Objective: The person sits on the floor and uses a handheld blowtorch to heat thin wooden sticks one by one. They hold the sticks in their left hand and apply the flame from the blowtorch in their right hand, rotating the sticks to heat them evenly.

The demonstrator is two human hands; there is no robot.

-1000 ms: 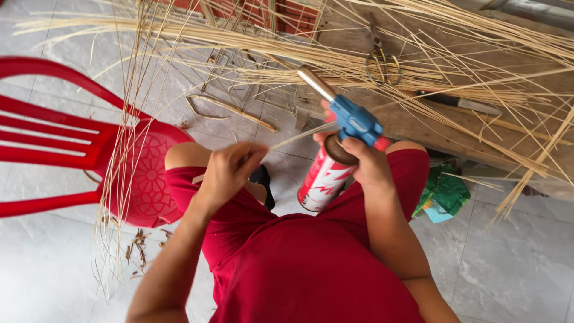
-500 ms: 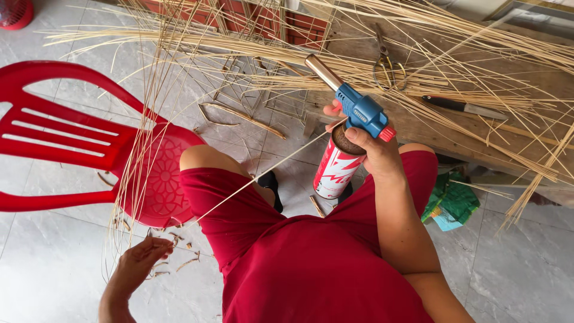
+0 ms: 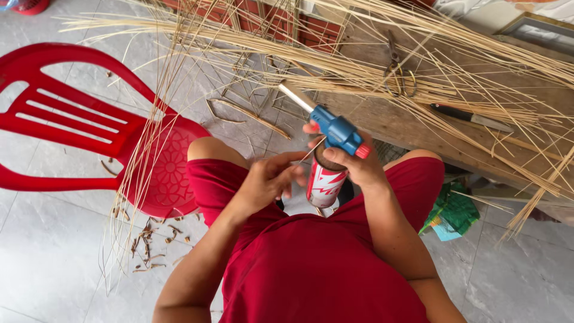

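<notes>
My right hand (image 3: 353, 162) grips a blue gas torch head (image 3: 336, 128) mounted on a red and white gas canister (image 3: 324, 182), held upright between my knees. Its metal nozzle (image 3: 294, 96) points up and to the left. My left hand (image 3: 270, 178) is just left of the canister, fingers pinched on a thin pale cane strip (image 3: 311, 149) that runs up toward the torch. I sit in red shorts and a red shirt.
A red plastic chair (image 3: 89, 128) stands at my left with long cane strips (image 3: 149, 155) draped over it. A wooden bench (image 3: 418, 128) ahead carries bundles of cane, pliers (image 3: 396, 75) and a knife (image 3: 469, 116). Cane scraps (image 3: 149, 239) litter the tiled floor.
My left hand rose from low beside my left thigh back up to the canister and took the strip. The torch stayed in my right hand, tilting slightly.
</notes>
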